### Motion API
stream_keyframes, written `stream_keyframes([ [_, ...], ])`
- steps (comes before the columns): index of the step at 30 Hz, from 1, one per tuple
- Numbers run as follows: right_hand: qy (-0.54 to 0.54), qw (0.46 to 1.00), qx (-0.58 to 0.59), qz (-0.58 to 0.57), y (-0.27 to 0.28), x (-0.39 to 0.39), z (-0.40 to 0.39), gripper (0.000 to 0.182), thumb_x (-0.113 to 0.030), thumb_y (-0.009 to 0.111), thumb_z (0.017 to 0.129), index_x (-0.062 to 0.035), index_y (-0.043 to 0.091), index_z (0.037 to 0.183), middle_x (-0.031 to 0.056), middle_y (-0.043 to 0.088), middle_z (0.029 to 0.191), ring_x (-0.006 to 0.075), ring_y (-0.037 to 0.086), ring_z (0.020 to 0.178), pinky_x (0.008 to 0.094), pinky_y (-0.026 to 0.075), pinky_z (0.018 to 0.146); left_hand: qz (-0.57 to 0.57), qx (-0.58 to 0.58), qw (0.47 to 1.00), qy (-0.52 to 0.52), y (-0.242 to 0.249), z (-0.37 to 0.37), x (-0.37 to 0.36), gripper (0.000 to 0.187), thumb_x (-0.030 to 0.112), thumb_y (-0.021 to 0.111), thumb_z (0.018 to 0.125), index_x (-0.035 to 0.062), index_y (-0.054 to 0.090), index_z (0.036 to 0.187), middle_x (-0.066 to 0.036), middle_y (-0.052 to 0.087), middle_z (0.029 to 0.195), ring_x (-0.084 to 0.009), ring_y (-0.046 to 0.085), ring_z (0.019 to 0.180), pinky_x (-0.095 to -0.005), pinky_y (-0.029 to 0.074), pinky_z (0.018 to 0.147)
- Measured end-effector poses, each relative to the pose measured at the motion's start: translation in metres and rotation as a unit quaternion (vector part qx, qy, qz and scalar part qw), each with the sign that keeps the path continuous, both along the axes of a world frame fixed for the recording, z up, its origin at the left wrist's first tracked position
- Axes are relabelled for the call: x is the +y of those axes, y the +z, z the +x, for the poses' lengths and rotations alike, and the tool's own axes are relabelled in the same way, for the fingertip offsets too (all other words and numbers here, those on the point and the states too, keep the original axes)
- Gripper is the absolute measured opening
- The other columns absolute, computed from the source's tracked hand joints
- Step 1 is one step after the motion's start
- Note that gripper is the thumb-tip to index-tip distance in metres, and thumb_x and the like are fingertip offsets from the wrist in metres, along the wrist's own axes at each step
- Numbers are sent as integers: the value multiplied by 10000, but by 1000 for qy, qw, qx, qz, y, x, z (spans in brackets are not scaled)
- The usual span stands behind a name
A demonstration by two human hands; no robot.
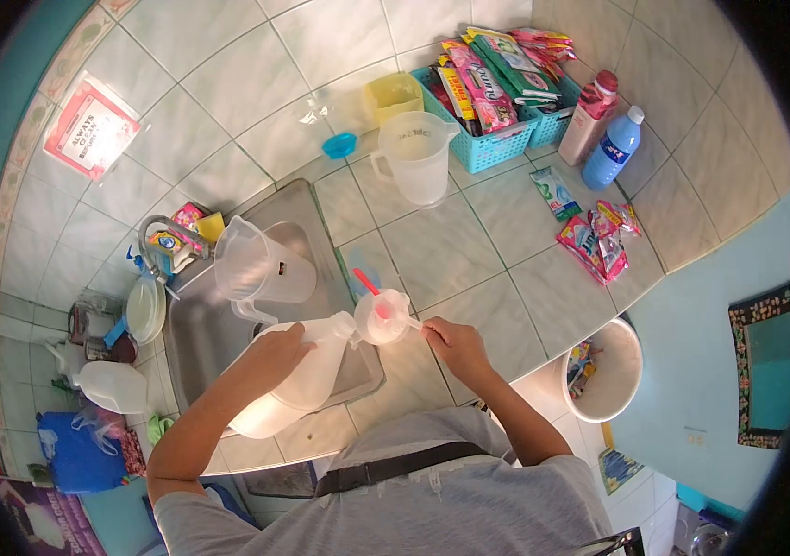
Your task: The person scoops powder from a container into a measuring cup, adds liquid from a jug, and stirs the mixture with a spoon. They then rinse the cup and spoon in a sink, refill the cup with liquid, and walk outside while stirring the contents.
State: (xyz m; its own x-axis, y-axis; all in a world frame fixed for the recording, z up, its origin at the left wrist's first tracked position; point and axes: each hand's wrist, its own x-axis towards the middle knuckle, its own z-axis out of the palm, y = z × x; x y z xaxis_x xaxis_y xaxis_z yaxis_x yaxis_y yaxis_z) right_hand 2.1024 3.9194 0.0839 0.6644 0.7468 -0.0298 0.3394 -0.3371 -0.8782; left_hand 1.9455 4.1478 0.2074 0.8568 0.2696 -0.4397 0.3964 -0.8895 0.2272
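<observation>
My left hand (276, 354) is wrapped round a big white plastic jug (310, 378). The jug is tilted over the sink edge, its neck pointing toward a small translucent measuring cup (389, 326). That cup's handle is gripped by my right hand (455, 347). A red stick (365, 281) pokes out of the cup, and something pink shows inside it. The jug's mouth is right at the cup's rim. Just beyond my left hand, a large clear pitcher (270, 269) leans in the steel sink (328, 234).
Along the wall stand a translucent pitcher (414, 157), a yellow container (392, 96), turquoise baskets (485, 148) of sachets, a pink bottle (589, 120) and a blue bottle (614, 152). Pink sachets (593, 248) lie at right. A white bin (625, 371) stands below the counter's right edge.
</observation>
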Motion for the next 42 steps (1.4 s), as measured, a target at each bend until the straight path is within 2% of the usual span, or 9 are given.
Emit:
stream_keyframes([
  [7, 47, 968, -246, 2, -4, -1, 0, 148, -154, 518, 791, -108, 538, 930, 72, 552, 709, 256, 574, 687, 376, 455, 535, -2, 8, 1000, 1, 1, 2, -1, 331, 285, 470, 886, -45, 479, 911, -269, 582, 824, -406, 574, 821, -460, 436, 721],
  [10, 44, 932, -360, 13, -2, -1, 2, 155, -118, 576, 741, -131, 566, 895, 27, 456, 607, 199, 514, 570, 320, 422, 468, -5, 9, 1000, 4, -1, 3, -1, 335, 287, 468, 887, -46, 482, 918, -271, 581, 827, -408, 571, 826, -461, 433, 726],
  [13, 45, 917, -396, 33, 2, -1, 4, 213, -105, 593, 706, -125, 571, 917, 19, 387, 592, 183, 479, 549, 315, 411, 456, -5, 11, 1000, 2, 0, 3, -1, 337, 289, 465, 888, -45, 486, 928, -271, 582, 831, -407, 570, 826, -459, 431, 728],
  [16, 39, 916, -399, 34, 5, -2, 4, 177, -117, 589, 742, -116, 583, 919, 16, 475, 615, 181, 516, 575, 308, 420, 464, -4, 19, 1000, 9, 2, 5, -3, 338, 292, 462, 889, -42, 489, 937, -267, 585, 836, -402, 570, 830, -455, 430, 734],
  [19, 16, 966, -258, 15, -4, 3, 2, 177, -163, 525, 817, -72, 569, 962, 61, 598, 739, 214, 588, 693, 316, 451, 529, -2, 24, 1000, 7, 2, 6, -5, 339, 295, 460, 889, -38, 491, 941, -262, 589, 837, -397, 573, 829, -455, 429, 734],
  [22, -32, 998, 33, 40, -3, 5, -4, 209, -242, 528, 863, -49, 595, 907, 52, 584, 627, 169, 565, 557, 287, 412, 491, 2, 22, 1000, -3, -1, 7, -4, 340, 297, 458, 889, -37, 493, 944, -259, 592, 832, -394, 577, 816, -460, 430, 726],
  [25, -18, 964, 260, 57, -5, 6, -9, 244, -269, 549, 860, -33, 604, 886, 5, 502, 520, 98, 466, 439, 253, 355, 439, 11, 29, 999, -8, -5, 8, -3, 337, 294, 457, 890, -37, 493, 943, -256, 593, 823, -393, 581, 803, -464, 432, 717],
  [31, -26, 917, 382, 114, -3, 9, -17, 202, -214, 560, 867, -16, 594, 848, -21, 441, 522, 41, 358, 422, 208, 270, 391, 20, 11, 999, -30, -9, 7, 0, 330, 291, 458, 888, -34, 495, 931, -246, 592, 794, -387, 588, 785, -457, 448, 695],
  [42, -12, 906, 409, 111, -4, 8, -17, 237, -265, 551, 867, -33, 599, 856, -20, 465, 518, 45, 383, 418, 210, 302, 395, 29, 36, 998, -39, -5, 16, -1, 324, 290, 464, 888, -31, 486, 925, -246, 592, 799, -392, 586, 787, -464, 447, 687],
])
